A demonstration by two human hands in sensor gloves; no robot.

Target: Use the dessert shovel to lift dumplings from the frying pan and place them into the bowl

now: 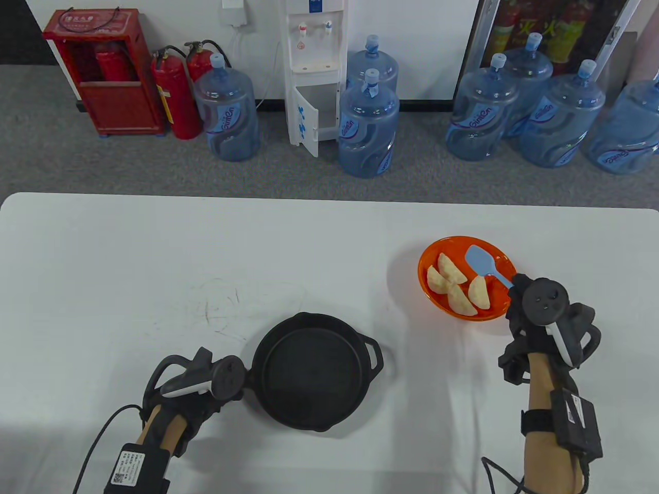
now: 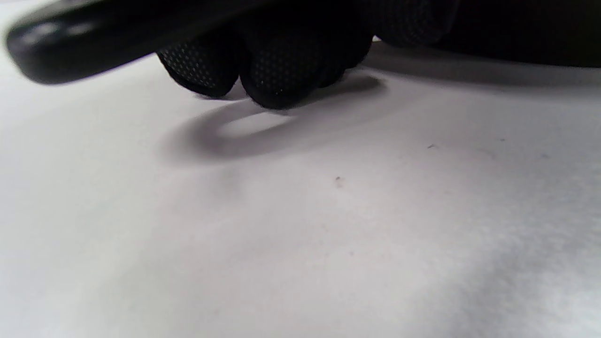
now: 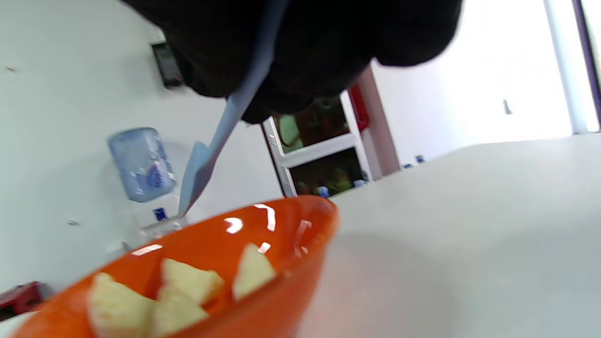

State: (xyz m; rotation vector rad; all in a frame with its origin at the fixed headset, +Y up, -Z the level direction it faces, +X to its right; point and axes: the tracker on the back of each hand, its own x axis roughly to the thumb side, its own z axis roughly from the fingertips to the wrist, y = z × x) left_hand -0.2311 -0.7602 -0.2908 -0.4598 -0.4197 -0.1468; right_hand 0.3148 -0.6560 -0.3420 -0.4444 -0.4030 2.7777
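At the table's right side, the gloved right hand (image 1: 535, 303) grips the handle of a light blue dessert shovel (image 1: 484, 263), fingers curled round it, its blade held over the round orange plastic bowl (image 1: 431, 297). Four pale, folded dumplings (image 1: 453, 285) lie in the bowl, just left of and below the blade. Well apart to the left, the gloved left hand (image 1: 206, 381) curls its fingers (image 2: 277, 75) round the black cast-iron frying pan's (image 1: 311, 370) handle; the pan holds nothing on the white table (image 1: 154, 267).
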